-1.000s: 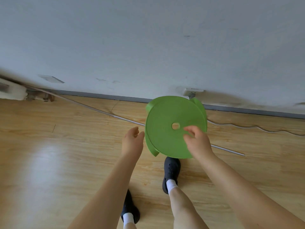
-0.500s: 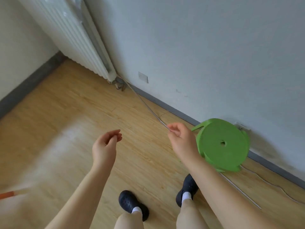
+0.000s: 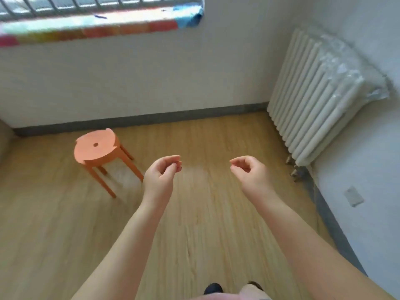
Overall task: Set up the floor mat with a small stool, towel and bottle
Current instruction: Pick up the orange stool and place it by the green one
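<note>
Wooden floor (image 3: 205, 224) bears an orange stool (image 3: 96, 148) near a white radiator (image 3: 320, 100).

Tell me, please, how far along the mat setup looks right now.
Barely begun, it seems. Done: nothing visible; no mat, towel or bottle shows on the wooden floor. In hand: nothing; the left hand and right hand are empty, fingers loosely curled. Left: the orange stool stands untouched near the wall, and everything else needs fetching.

Motion blur smears the colourful cloth (image 3: 91, 31) on the windowsill, cut off by the top edge; a dark shoe (image 3: 213, 288) shows only partly at the bottom edge.
</note>
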